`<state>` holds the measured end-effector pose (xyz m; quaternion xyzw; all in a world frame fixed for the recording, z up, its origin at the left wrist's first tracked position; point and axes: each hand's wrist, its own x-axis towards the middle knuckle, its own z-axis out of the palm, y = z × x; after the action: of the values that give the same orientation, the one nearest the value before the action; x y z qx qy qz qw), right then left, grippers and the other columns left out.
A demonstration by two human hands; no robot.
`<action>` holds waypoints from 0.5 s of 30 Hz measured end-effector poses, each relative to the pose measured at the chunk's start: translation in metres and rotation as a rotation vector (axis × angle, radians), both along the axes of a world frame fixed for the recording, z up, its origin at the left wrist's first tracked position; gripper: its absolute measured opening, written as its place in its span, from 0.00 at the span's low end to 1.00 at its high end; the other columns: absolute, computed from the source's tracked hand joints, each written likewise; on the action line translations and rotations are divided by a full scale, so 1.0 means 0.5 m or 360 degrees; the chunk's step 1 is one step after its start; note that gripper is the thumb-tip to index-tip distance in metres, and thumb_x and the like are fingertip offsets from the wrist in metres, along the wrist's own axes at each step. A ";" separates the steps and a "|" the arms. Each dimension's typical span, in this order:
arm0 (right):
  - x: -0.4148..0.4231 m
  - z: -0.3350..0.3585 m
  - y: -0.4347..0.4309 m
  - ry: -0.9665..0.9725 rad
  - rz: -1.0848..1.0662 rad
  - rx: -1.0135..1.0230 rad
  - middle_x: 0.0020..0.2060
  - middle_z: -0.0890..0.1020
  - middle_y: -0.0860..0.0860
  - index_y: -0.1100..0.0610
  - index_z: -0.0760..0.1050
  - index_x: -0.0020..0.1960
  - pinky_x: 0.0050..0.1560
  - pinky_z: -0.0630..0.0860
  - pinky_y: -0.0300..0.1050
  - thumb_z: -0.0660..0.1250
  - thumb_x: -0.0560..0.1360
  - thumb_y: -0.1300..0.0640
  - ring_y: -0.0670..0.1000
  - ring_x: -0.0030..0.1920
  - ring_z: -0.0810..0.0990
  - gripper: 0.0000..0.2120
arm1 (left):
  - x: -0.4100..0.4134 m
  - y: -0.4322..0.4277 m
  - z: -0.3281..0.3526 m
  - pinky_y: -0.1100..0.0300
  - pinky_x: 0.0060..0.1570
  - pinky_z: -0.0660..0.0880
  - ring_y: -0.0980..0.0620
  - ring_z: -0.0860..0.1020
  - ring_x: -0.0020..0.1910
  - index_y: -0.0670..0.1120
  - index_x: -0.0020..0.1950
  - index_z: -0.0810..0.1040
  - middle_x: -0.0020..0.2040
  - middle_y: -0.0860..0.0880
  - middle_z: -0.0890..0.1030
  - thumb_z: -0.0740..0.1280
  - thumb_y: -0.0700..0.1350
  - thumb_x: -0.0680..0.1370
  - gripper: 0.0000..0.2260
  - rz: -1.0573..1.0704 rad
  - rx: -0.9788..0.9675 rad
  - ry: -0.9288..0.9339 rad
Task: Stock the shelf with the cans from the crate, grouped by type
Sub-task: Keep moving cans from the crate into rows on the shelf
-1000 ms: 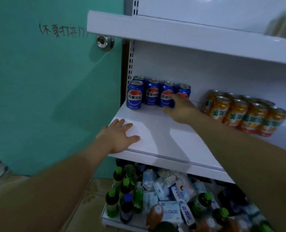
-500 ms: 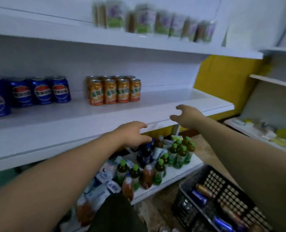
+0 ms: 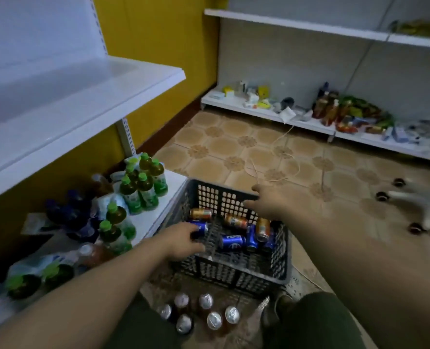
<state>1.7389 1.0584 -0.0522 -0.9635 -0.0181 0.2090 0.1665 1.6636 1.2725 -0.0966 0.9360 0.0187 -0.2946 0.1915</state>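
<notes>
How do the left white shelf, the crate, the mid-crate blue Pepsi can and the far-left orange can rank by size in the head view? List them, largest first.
1. left white shelf
2. crate
3. blue Pepsi can and orange can: about alike, left unranked.

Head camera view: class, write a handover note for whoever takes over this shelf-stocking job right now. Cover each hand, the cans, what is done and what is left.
Left hand: open, low inside the crate, at a blue Pepsi can; no grip yet.
Right hand: open, fingers spread over the crate's far rim, holding nothing.
Cans: at least two more blue Pepsi cans and three orange cans lie on their sides in the crate, mixed.
Done: cannot tell; the part of the white shelf in view shows no cans.
Left: move every can to the shelf, blue with blue, orange with orange.
</notes>
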 end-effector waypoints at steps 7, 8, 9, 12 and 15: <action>0.107 -0.256 -0.099 0.0359 -0.0091 -0.0053 0.65 0.74 0.58 0.56 0.62 0.74 0.55 0.72 0.46 0.63 0.79 0.46 0.57 0.59 0.75 0.28 | 0.146 -0.068 -0.217 0.54 0.59 0.74 0.51 0.77 0.55 0.53 0.63 0.76 0.60 0.51 0.79 0.70 0.56 0.71 0.21 -0.0007 -0.0206 0.0327; 0.122 -0.296 -0.104 0.0407 -0.0091 -0.0059 0.64 0.74 0.58 0.56 0.62 0.74 0.54 0.72 0.46 0.62 0.79 0.46 0.57 0.59 0.75 0.28 | 0.168 -0.072 -0.257 0.54 0.58 0.75 0.51 0.77 0.55 0.54 0.63 0.76 0.59 0.52 0.79 0.70 0.56 0.70 0.21 -0.0001 -0.0205 0.0345; 0.138 -0.338 -0.107 0.0462 -0.0095 -0.0058 0.64 0.74 0.58 0.56 0.63 0.73 0.54 0.72 0.47 0.62 0.79 0.45 0.57 0.58 0.75 0.27 | 0.191 -0.077 -0.294 0.54 0.58 0.75 0.51 0.77 0.55 0.54 0.63 0.75 0.59 0.52 0.78 0.70 0.56 0.70 0.22 0.0000 -0.0202 0.0365; 0.188 -0.465 -0.106 0.0593 -0.0090 -0.0048 0.64 0.74 0.58 0.56 0.64 0.72 0.57 0.72 0.48 0.63 0.78 0.44 0.58 0.59 0.75 0.28 | 0.261 -0.086 -0.402 0.54 0.55 0.76 0.52 0.78 0.53 0.53 0.66 0.72 0.61 0.51 0.78 0.70 0.57 0.71 0.25 0.0011 -0.0197 0.0454; 0.242 -0.578 -0.093 0.0621 -0.0038 -0.0065 0.65 0.74 0.58 0.56 0.65 0.71 0.59 0.70 0.45 0.65 0.77 0.47 0.58 0.62 0.74 0.26 | 0.329 -0.092 -0.508 0.53 0.56 0.75 0.50 0.76 0.57 0.54 0.72 0.67 0.66 0.50 0.74 0.70 0.58 0.71 0.31 0.0058 -0.0188 0.0551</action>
<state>1.8597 1.0119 -0.3413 -0.9080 0.0303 0.3902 0.1496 1.8282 1.2266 -0.3505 0.8579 0.0510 -0.4485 0.2454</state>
